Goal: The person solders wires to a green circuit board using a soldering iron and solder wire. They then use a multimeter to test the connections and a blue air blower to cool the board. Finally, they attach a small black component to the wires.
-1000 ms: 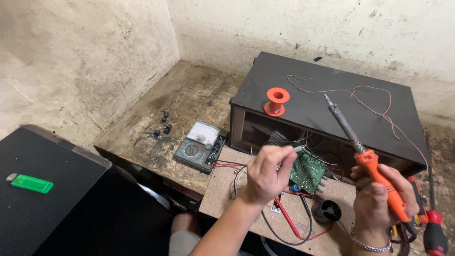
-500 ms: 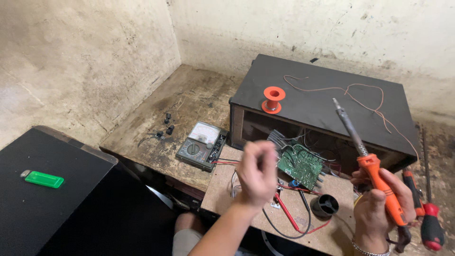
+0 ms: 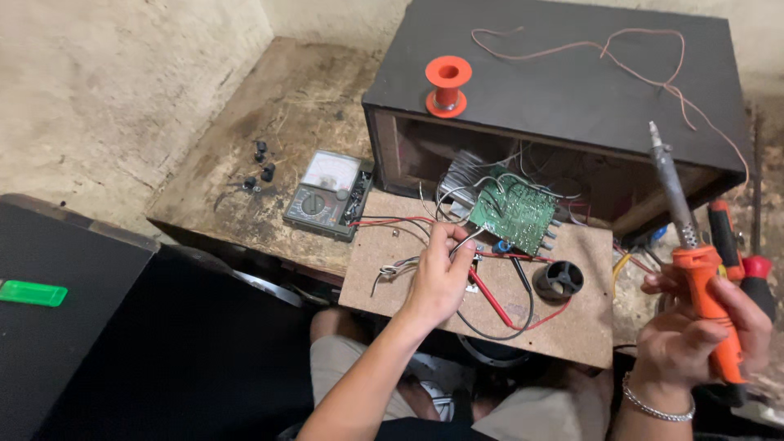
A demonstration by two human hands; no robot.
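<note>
The soldering iron [image 3: 694,261], orange-handled with its metal tip pointing up, is standing at the right edge of the frame, well apart from the green circuit board [image 3: 516,214] at the centre. Going from the left: a green lighter [image 3: 33,292] is lying on a black surface at the far left, small black knobs [image 3: 260,167] and an analogue multimeter [image 3: 327,194] are sitting on the worn desk [image 3: 286,106], and an orange solder spool [image 3: 447,84] is resting on top of the black speaker cabinet [image 3: 572,82]. At lower centre the left hand [image 3: 439,278] is pinching thin wires on the brown fibreboard panel [image 3: 572,327], just beside the circuit board. At lower right the right hand [image 3: 694,335] is gripping the soldering iron's handle, closed around it.
</note>
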